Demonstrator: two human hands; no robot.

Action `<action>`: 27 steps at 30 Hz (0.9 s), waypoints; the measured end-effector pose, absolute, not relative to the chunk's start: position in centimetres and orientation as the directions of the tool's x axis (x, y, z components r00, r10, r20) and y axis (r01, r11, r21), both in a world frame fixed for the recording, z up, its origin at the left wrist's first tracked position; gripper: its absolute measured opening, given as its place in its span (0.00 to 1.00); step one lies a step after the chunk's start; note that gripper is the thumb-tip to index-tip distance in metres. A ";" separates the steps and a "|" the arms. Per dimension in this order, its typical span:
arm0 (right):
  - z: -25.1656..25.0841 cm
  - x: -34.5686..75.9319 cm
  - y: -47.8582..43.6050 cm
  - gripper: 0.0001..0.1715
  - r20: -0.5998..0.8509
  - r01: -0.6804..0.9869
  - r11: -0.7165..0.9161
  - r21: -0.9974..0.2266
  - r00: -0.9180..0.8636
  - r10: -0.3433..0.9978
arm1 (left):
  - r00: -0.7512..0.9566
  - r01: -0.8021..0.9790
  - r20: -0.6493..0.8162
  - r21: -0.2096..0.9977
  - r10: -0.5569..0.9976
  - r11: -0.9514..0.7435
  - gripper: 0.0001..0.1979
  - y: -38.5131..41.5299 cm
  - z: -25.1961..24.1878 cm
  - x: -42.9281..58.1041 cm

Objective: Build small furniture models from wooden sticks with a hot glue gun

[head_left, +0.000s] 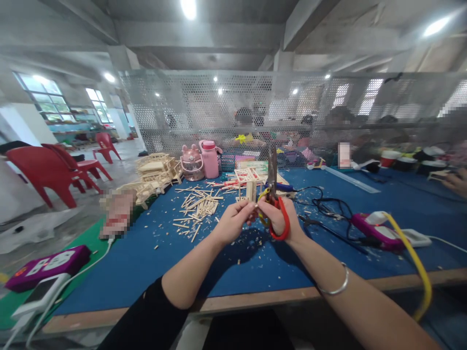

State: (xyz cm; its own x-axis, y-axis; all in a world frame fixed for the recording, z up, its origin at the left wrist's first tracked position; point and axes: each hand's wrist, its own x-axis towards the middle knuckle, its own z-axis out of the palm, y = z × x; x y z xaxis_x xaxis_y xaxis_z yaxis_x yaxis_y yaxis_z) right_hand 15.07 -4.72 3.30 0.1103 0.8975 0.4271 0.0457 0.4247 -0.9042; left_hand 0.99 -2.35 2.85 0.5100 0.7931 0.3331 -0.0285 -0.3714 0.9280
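Note:
My right hand [283, 218] is closed around a pair of scissors [280, 221] with red handles, the dark blades pointing up. Thumb and fingers of my left hand [235, 221] are pinched together, meeting the right fingertips. A tiny pale bit shows where they meet, too small to name. Just behind the hands stands a small pale wooden frame [251, 191] of upright sticks. Loose wooden sticks [200, 206] lie in a heap left of my hands. Red-tipped sticks [233, 183] are spread farther back. A tool with blue and yellow handles [282, 186] is partly hidden behind the scissors.
Stacked wooden pieces [156, 167], a pink bottle [209, 160] and a pink cup [192, 163] stand at the back left. Cables and a purple power strip [377, 231] lie right. A purple box [49, 267] sits front left. A perforated metal screen [226, 107] closes the back.

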 end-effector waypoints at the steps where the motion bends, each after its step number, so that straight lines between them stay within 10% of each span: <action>1: 3.4 15.0 -4.8 0.10 0.433 0.046 0.431 -0.901 0.120 0.893 | 0.516 -0.068 0.299 0.948 0.802 -0.310 0.19 -2.3 2.7 1.2; 8: 3.4 14.8 -4.8 0.08 0.444 0.058 0.441 -0.896 0.154 0.883 | 0.489 -0.165 0.222 0.973 0.843 -0.160 0.19 -2.3 2.5 1.9; 27: 0.3 13.3 -4.4 0.20 0.387 0.176 0.433 -0.884 -0.242 0.890 | 0.141 0.062 0.584 0.800 0.799 -0.596 0.13 -1.2 3.5 0.2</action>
